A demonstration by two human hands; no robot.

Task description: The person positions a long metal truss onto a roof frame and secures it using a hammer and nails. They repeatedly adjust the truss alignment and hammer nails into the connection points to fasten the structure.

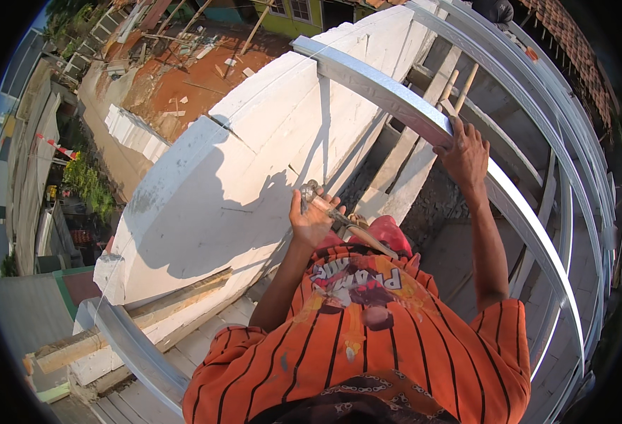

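Left hand (312, 225): palm turned up, fingers and thumb curled around a hammer (367, 237), gripping it close to its head. Clock taken from this hand: hammer head just above the palm at 12, handle running off toward 4, over the red cloth (388, 232) at the lap. Right hand (464, 154) at 2 o'clock, well apart from the left — clamped on a silver metal beam (381, 92), fingers over the upper side, thumb at the lower. From the right hand the beam runs to 10 o'clock, where its end sits at the wall top, and to 5 o'clock, passing outside the right sleeve. Hammer and beam do not touch.

Edges: top of the white wall (282, 127) sweeps from 1 o'clock round to between 8 and 9; beyond it, lower down, reddish earth (176, 92) between 10 and 11. Bare air between the hammer and the held beam. Toward 5 the striped orange shirt (367, 332) fills the space.

Count: hammer, one. Held beam, one. Silver channel (137, 353) at 8, one, near one timber strip (183, 300). Light poles (466, 86) between 1 and 2 — two. More metal beams (537, 106) at 2: several, overlapping, exact number unclear.
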